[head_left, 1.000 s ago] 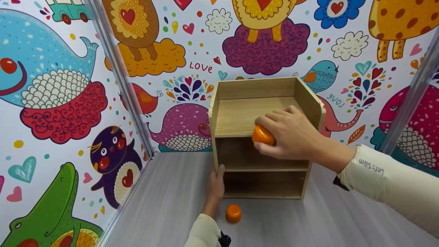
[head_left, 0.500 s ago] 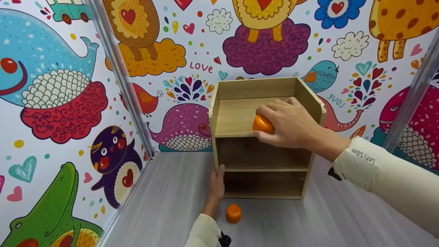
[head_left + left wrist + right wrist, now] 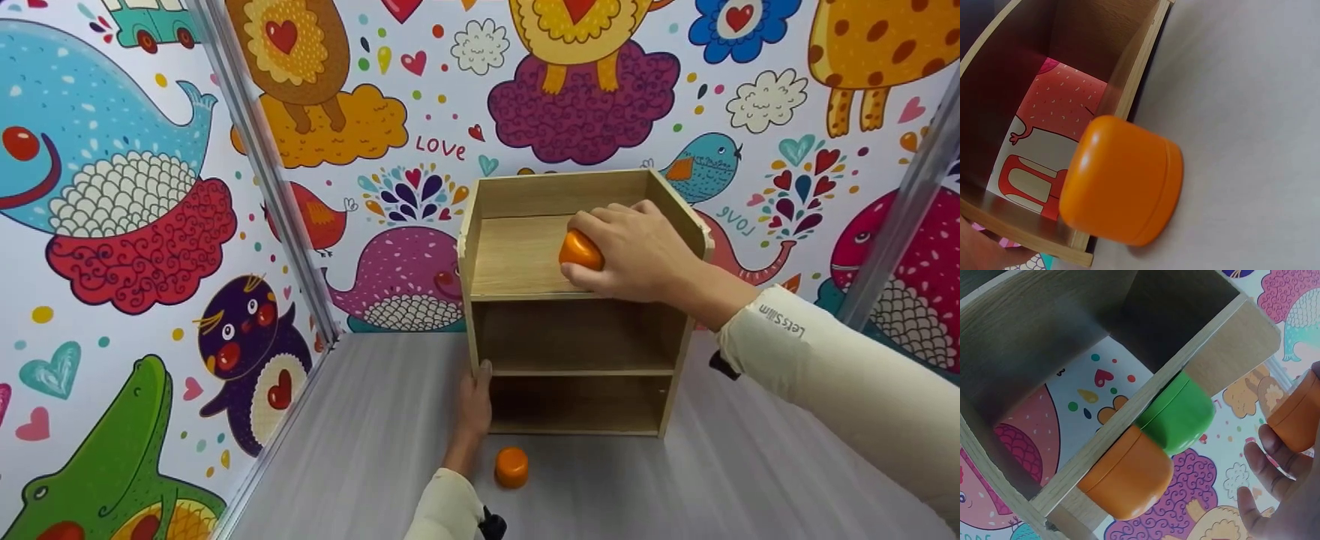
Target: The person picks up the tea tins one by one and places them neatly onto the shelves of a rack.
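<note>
My right hand (image 3: 637, 247) grips an orange cup-shaped piece (image 3: 579, 250), fingers over it and thumb below, in front of the top shelf of a small wooden shelf unit (image 3: 574, 373). In the right wrist view, a green cup-shaped piece (image 3: 1180, 415) and another orange one (image 3: 1129, 475) stand side by side on the top board. My left hand (image 3: 474, 401) holds the unit's left side panel low down, thumb along the front edge. A further orange cup-shaped piece (image 3: 511, 468) rests on the table before the unit; it looms large in the left wrist view.
Two open compartments lie below the top shelf, whose back and side walls stand up around it. A wall (image 3: 435, 45) with printed cartoon animals rises behind the unit, and another at the left. The grey table (image 3: 360, 450) extends to both sides.
My right hand has risen slightly with the orange cup-shaped piece, from the top shelf's front edge to above it. My left hand and the piece on the table stay put.
</note>
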A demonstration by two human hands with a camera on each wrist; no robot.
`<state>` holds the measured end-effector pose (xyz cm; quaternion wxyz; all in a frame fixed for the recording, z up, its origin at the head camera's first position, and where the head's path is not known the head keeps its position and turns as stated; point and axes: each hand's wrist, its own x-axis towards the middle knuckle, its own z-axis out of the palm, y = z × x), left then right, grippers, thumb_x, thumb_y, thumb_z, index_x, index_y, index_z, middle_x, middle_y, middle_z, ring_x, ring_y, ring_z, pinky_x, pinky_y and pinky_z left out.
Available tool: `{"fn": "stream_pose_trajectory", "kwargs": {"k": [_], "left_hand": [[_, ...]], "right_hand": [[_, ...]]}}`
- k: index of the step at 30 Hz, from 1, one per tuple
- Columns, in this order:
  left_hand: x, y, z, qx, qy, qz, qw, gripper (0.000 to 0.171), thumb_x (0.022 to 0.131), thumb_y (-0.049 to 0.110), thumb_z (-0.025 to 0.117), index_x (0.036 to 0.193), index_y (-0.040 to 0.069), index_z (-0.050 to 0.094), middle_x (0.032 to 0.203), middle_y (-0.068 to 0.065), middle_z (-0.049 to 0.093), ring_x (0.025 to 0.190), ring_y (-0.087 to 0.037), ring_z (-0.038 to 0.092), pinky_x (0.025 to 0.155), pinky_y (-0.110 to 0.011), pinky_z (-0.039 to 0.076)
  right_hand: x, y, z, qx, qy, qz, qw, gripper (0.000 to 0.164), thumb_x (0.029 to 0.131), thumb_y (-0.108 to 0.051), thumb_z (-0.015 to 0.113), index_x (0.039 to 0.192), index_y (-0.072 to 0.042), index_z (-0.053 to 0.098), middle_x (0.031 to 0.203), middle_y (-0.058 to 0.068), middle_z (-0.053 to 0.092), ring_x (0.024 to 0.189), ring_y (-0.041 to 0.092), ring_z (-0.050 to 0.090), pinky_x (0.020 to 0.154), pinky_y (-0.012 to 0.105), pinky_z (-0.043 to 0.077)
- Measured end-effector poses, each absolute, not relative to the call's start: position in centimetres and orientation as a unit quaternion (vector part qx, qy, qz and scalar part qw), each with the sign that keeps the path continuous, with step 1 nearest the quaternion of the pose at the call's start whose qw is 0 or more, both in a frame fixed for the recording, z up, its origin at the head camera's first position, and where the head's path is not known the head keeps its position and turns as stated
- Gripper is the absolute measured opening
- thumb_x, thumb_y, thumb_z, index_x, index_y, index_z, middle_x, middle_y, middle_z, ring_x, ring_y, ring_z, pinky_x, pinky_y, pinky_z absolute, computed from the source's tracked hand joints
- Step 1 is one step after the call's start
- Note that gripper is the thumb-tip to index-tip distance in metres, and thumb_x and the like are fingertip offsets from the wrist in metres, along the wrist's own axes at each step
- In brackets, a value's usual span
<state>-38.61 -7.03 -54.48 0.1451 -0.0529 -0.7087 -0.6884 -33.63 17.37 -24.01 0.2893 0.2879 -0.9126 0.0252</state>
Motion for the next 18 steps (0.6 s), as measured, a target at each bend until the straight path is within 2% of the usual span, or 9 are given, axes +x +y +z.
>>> {"fn": "stream_pose_trajectory", "kwargs": {"k": [6, 12, 15, 18], "left_hand": [[-38.7, -7.2, -54.7, -0.057, -0.716, -0.679, 0.153, 0.036, 0.109, 0.032, 0.049, 0.124, 0.0, 0.057, 0.106, -0.008, 0.056, 0.103, -0.02, 0.053, 0.096, -0.039, 0.042], [-38.6, -7.2, -54.7, -0.049, -0.728, -0.667, 0.151, 0.037, 0.109, 0.035, 0.048, 0.118, 0.0, 0.057, 0.1, -0.006, 0.053, 0.097, -0.02, 0.051, 0.089, -0.037, 0.041], [-38.6, -7.2, -54.7, -0.049, -0.724, -0.673, 0.146, 0.036, 0.109, 0.036, 0.048, 0.116, 0.001, 0.056, 0.101, -0.004, 0.052, 0.099, -0.02, 0.051, 0.09, -0.037, 0.041], [-38.6, -7.1, -54.7, -0.057, -0.712, -0.687, 0.135, 0.032, 0.109, 0.036, 0.047, 0.106, 0.004, 0.053, 0.098, -0.003, 0.046, 0.101, -0.024, 0.049, 0.09, -0.038, 0.038]], "right_hand": [[-34.5, 17.4, -24.1, 0.273, -0.921, 0.03, 0.277, 0.047, 0.091, -0.055, 0.061, 0.12, -0.019, 0.062, 0.1, 0.006, 0.069, 0.093, 0.027, 0.059, 0.084, 0.05, 0.041], [-35.4, 17.4, -24.5, 0.262, -0.933, 0.042, 0.245, 0.049, 0.092, -0.055, 0.06, 0.125, -0.019, 0.061, 0.108, 0.007, 0.069, 0.099, 0.027, 0.059, 0.087, 0.051, 0.04], [-35.8, 17.4, -24.6, 0.256, -0.937, 0.048, 0.232, 0.049, 0.092, -0.055, 0.061, 0.127, -0.02, 0.061, 0.111, 0.007, 0.069, 0.101, 0.028, 0.059, 0.089, 0.052, 0.04], [-36.0, 17.4, -24.7, 0.249, -0.941, 0.047, 0.226, 0.05, 0.092, -0.055, 0.061, 0.128, -0.02, 0.06, 0.112, 0.007, 0.069, 0.103, 0.028, 0.059, 0.09, 0.052, 0.04]]}}
